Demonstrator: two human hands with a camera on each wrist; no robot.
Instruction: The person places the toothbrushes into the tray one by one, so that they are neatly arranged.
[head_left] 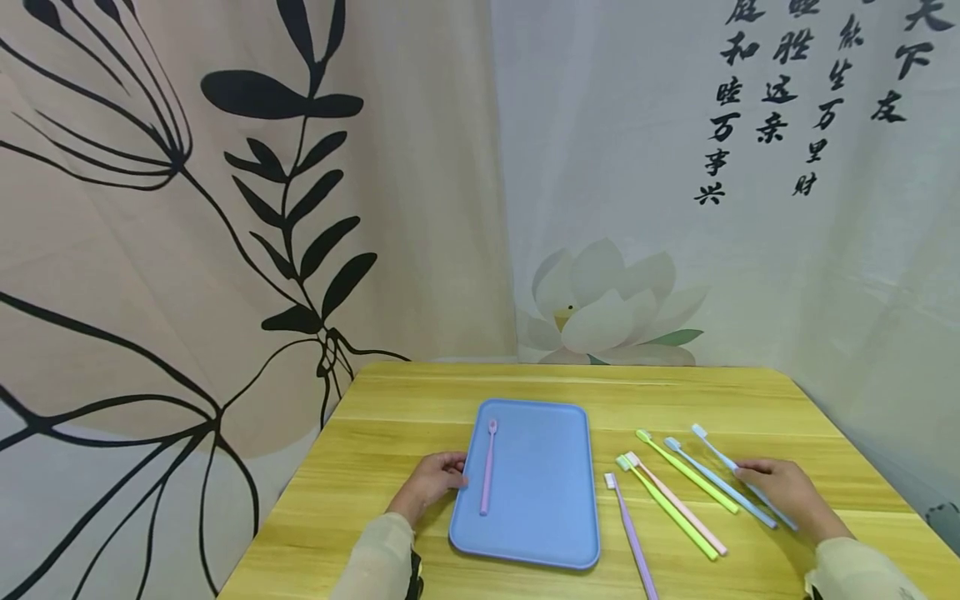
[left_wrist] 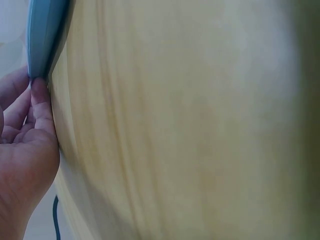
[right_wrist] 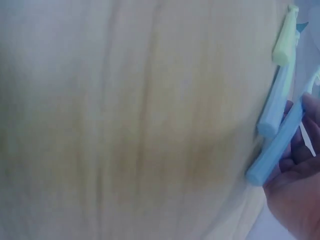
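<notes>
A blue rectangular tray (head_left: 536, 483) lies on the table with one purple toothbrush (head_left: 488, 467) in its left part. My left hand (head_left: 433, 483) pinches the tray's left edge; the left wrist view shows thumb and fingertips at the rim (left_wrist: 42, 45). At the right, my right hand (head_left: 783, 492) holds a light blue toothbrush (right_wrist: 280, 150) between thumb and fingers, its bristle head pointing away from me. Left of that brush lies another blue toothbrush (head_left: 720, 482), with a green toothbrush (head_left: 686, 471) alongside.
Between tray and right hand also lie a pink toothbrush (head_left: 678, 506), a second green toothbrush (head_left: 670, 510) and a purple toothbrush (head_left: 632, 537). They rest slanted on the wooden table (head_left: 420, 408). A printed curtain (head_left: 435, 208) hangs behind the table's far edge.
</notes>
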